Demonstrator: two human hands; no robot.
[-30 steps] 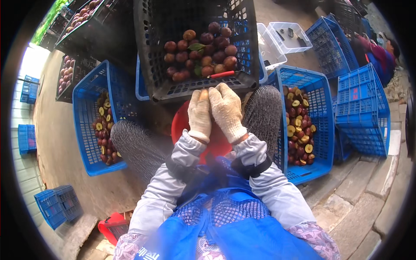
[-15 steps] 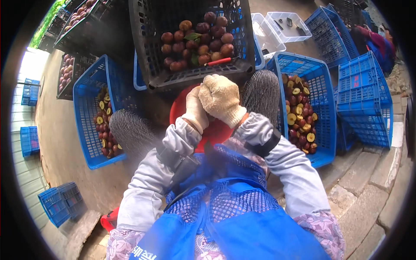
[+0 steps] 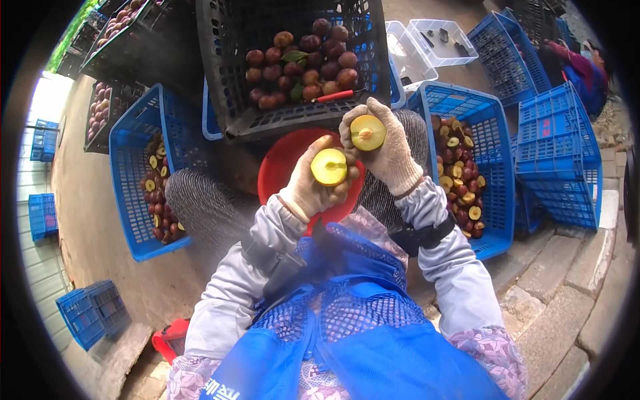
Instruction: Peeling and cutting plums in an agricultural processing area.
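Observation:
Each gloved hand holds one half of a split plum, yellow cut face up. My left hand (image 3: 300,190) is closed round a plum half (image 3: 329,167) with a hollow in its middle. Slightly higher and to the right, my right hand (image 3: 395,152) grips the other plum half (image 3: 368,133), which seems to have the stone in its centre. Both hands are above a red basin (image 3: 275,160) between my knees. Just beyond stands a tilted black crate (image 3: 230,100) of whole plums (image 3: 310,61). A slim red-handled tool (image 3: 333,97) lies at that crate's near edge.
Blue crates with cut plums flank me, one on the left (image 3: 125,193) and one on the right (image 3: 499,180). Clear plastic bins (image 3: 443,57) sit at the far right, near stacked blue crates (image 3: 557,150). A person (image 3: 587,73) is at the far right edge.
My hands were clasped together with the fruit hidden. Now they are apart and turned up, showing one plum half in each.

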